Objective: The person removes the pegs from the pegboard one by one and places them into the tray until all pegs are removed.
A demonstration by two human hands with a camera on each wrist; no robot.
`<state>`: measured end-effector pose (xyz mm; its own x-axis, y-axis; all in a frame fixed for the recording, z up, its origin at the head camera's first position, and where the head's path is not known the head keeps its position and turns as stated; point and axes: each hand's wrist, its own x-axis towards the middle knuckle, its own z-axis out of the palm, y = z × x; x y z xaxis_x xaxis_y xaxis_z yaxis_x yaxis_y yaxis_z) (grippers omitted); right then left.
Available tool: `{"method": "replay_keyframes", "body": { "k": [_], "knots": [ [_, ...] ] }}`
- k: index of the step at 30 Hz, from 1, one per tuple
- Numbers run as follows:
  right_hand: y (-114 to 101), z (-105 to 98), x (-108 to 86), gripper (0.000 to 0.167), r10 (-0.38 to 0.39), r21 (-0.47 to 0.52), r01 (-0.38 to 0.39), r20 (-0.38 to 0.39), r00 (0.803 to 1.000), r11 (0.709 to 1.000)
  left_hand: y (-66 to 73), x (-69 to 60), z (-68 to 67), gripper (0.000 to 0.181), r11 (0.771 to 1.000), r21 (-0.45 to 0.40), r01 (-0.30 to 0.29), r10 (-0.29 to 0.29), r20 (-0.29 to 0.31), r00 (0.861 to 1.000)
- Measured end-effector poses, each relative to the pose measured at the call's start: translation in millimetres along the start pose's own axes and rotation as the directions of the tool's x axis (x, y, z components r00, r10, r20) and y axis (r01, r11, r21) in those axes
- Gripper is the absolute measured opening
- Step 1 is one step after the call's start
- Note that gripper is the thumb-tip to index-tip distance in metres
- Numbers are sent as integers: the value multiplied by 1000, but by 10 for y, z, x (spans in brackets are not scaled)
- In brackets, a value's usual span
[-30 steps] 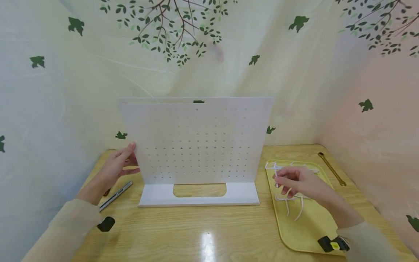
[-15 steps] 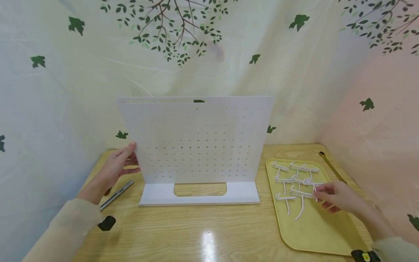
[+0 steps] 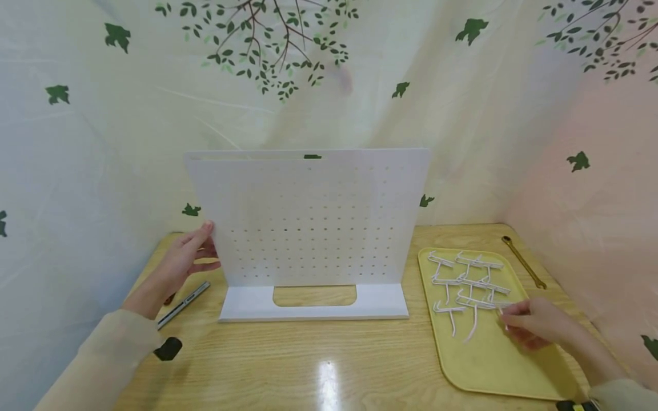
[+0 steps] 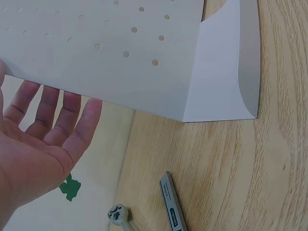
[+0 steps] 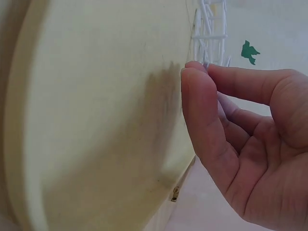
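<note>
A white pegboard (image 3: 313,222) stands upright on its flat base on the wooden table. My left hand (image 3: 180,262) grips its left edge; in the left wrist view the fingers (image 4: 85,127) reach behind the board. Several white wire pegboard hooks (image 3: 470,279) lie in the upper part of a yellow tray (image 3: 493,365). At the tray's right side my right hand (image 3: 537,325) pinches the down-turned prong of one hook between thumb and forefinger. In the right wrist view the fingertips largely hide that prong, with the wire hooks (image 5: 209,33) just behind them.
A golden wrench (image 3: 523,261) lies on the table right of the tray. Left of the board lies a slim grey box-cutter-like tool (image 3: 183,305), and beside it a round-headed object (image 4: 118,214). A printed leaf curtain (image 3: 329,114) hangs behind.
My right hand has moved right and toward me, from the left hooks to the tray's right side, uncovering the other hooks. My left hand keeps its place on the board.
</note>
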<state>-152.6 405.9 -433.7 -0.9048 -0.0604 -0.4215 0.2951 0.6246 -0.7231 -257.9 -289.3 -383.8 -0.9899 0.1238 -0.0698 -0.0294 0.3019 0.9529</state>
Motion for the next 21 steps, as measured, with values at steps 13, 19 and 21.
{"method": "replay_keyframes", "body": {
  "k": [13, 19, 21],
  "knots": [
    [75, 38, -8, 29, -15, 66, 10, 70, 997, 998, -6, -6, 2, 71, 1000, -6, -9, 9, 9, 1000],
    [47, 90, 13, 32, -19, 148, 10, 59, 998, 989, -9, -5, -7, 70, 1000, -13, -10, 10, 11, 1000],
    [40, 100, 19, 34, -20, 191, 8, 62, 998, 982, -17, 1, -3, 72, 1000, -9, -3, 3, 10, 1000]
  ]
}}
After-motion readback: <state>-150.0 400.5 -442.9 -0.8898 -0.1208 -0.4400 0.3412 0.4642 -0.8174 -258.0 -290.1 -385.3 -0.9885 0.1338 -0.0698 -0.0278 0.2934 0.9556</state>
